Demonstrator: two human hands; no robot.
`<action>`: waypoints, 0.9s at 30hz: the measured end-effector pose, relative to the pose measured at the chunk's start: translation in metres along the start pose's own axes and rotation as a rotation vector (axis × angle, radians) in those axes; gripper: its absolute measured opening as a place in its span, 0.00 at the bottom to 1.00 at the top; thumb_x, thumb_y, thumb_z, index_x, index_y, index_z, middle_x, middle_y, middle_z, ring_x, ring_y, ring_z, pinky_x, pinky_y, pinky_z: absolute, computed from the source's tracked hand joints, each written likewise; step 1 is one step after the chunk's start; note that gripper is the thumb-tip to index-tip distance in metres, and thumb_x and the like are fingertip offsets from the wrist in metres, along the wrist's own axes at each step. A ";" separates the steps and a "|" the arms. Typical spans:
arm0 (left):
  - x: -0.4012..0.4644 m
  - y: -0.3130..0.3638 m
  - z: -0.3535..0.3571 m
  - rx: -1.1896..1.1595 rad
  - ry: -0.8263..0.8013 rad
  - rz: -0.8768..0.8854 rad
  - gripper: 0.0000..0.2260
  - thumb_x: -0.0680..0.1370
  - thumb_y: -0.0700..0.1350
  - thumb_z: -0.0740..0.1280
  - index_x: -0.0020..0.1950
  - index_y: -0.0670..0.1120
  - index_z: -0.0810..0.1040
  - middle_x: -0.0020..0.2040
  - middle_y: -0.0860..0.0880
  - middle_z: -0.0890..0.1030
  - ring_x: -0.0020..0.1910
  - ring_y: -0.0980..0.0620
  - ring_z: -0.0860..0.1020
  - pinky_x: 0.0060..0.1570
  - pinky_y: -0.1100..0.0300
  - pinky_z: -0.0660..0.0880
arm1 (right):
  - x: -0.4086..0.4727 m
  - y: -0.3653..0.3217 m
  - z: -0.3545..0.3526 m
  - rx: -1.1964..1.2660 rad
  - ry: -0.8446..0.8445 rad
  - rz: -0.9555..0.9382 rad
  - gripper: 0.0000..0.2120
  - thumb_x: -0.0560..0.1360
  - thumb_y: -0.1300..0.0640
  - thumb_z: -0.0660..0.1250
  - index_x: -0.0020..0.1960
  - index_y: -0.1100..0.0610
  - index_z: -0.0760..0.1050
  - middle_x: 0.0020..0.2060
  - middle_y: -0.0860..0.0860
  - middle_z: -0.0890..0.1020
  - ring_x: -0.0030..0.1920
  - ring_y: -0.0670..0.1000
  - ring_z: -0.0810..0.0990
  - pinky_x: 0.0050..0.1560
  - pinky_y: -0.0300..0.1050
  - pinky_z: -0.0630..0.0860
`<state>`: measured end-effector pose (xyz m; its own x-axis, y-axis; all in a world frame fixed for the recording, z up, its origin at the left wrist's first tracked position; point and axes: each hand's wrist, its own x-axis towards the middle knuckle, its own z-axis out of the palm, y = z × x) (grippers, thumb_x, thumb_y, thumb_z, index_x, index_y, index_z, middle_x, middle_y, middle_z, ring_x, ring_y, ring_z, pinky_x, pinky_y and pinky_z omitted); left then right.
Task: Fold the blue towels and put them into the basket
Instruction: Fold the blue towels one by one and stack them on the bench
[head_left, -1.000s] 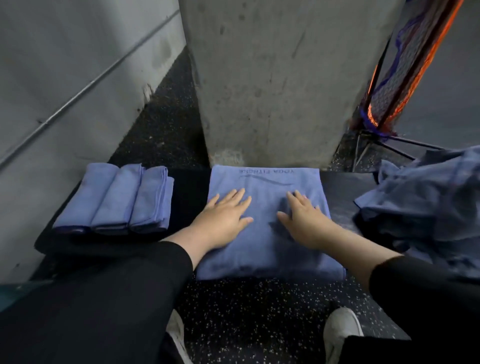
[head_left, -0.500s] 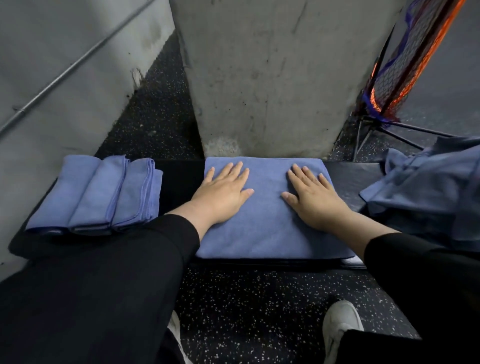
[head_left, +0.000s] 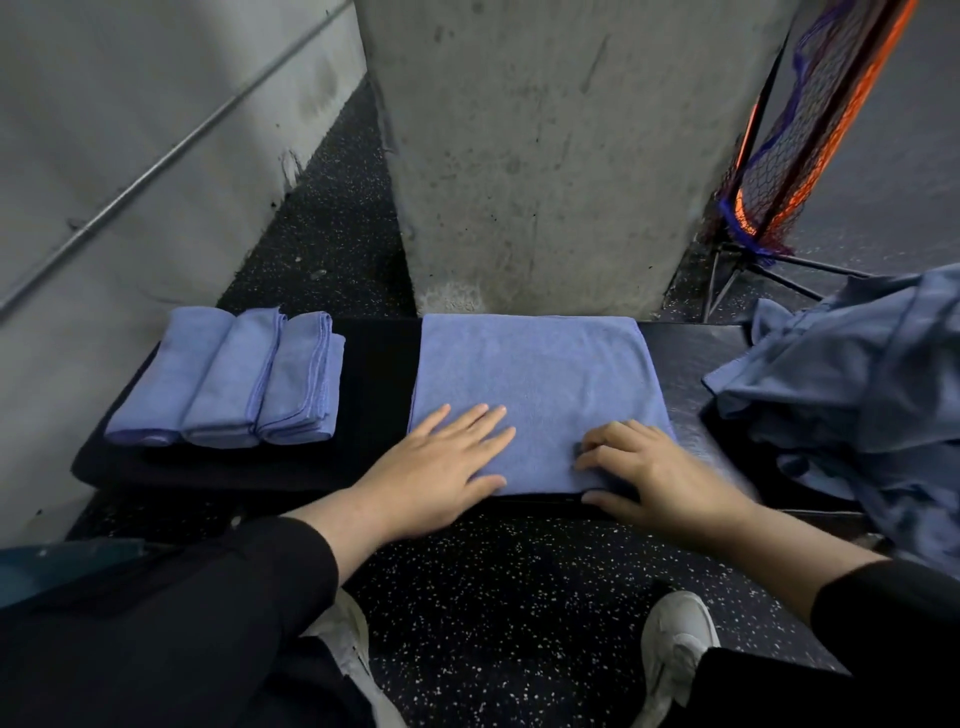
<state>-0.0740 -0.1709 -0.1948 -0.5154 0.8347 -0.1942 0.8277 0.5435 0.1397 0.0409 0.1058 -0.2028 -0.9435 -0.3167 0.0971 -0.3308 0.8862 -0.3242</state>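
A person's right hand (head_left: 657, 475) curls its fingers over the near right edge of a half-folded blue towel (head_left: 535, 389), the thumb tucked along the underside of that edge so the cloth is pinched between thumb and fingers. The left hand (head_left: 441, 470) lies flat on the towel's near left corner, fingers straight and slightly spread, pressing the cloth down and gripping nothing. Both arms wear black sleeves.

The towel lies spread as a smooth rectangle across the middle of a low black bench (head_left: 374, 395), its far edge at the bench's back and its near edge at the front lip. To the left on the same bench, well apart from the hands, three folded towels (head_left: 228, 379) sit side by side, touching one another. At the right end a heap of unfolded towels (head_left: 857, 389) is piled loosely and spills past the frame's edge.

Behind the bench rises a grey concrete pillar (head_left: 561, 156). A netted frame with orange and blue trim (head_left: 810, 130) leans at the upper right on thin metal legs. Two white shoes (head_left: 675, 639) rest on the black speckled floor (head_left: 493, 597) below the bench.
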 end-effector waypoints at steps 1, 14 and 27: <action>-0.004 0.000 -0.001 -0.005 -0.002 -0.011 0.30 0.82 0.64 0.44 0.83 0.55 0.47 0.82 0.55 0.41 0.79 0.60 0.36 0.79 0.53 0.36 | -0.001 -0.001 0.000 -0.009 0.022 0.004 0.15 0.77 0.42 0.65 0.59 0.48 0.77 0.58 0.44 0.76 0.56 0.49 0.77 0.58 0.49 0.75; 0.013 0.017 -0.013 -0.237 0.298 -0.252 0.10 0.79 0.39 0.63 0.58 0.44 0.80 0.58 0.49 0.80 0.59 0.46 0.76 0.59 0.50 0.72 | 0.036 -0.014 -0.010 -0.080 0.120 0.328 0.08 0.82 0.49 0.58 0.50 0.53 0.70 0.43 0.50 0.80 0.45 0.57 0.77 0.43 0.53 0.74; -0.022 -0.026 -0.053 -0.475 0.230 -0.390 0.07 0.84 0.47 0.61 0.48 0.51 0.76 0.36 0.50 0.76 0.33 0.54 0.70 0.33 0.58 0.64 | 0.009 0.004 -0.047 -0.008 0.065 0.473 0.13 0.75 0.60 0.66 0.59 0.52 0.78 0.48 0.51 0.84 0.50 0.57 0.81 0.47 0.48 0.74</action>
<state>-0.0959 -0.1983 -0.1432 -0.8360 0.5371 -0.1122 0.4090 0.7463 0.5252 0.0300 0.1219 -0.1587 -0.9896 0.1440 -0.0005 0.1356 0.9307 -0.3397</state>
